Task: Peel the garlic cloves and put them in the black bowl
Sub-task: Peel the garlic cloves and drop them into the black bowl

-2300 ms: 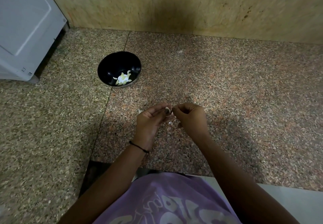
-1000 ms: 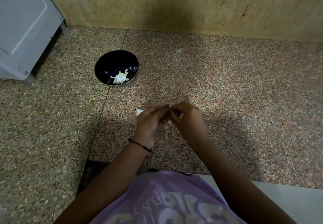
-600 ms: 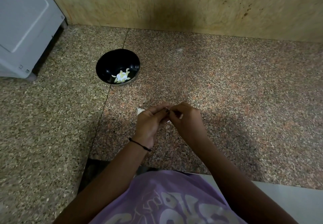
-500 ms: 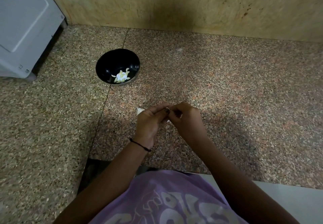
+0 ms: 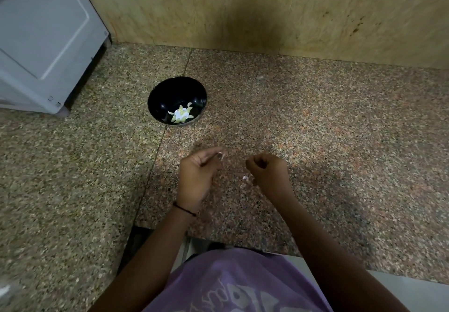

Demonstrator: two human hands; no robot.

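The black bowl stands on the speckled granite counter, back left of my hands, with several peeled pale-yellow garlic cloves in its bottom. My left hand is palm up in front of the bowl and pinches a small whitish garlic piece at its fingertips. A short way to the right, my right hand has its fingers curled in, and nothing shows in them. A white scrap of garlic skin lies on the counter just left of it.
A grey-white appliance stands at the back left corner. A beige stone wall closes the back. The counter's front edge runs just before my purple shirt.
My hands were joined over the garlic; now they have drawn apart, the left keeping the whitish piece, the right moved right. A skin scrap now shows on the counter.
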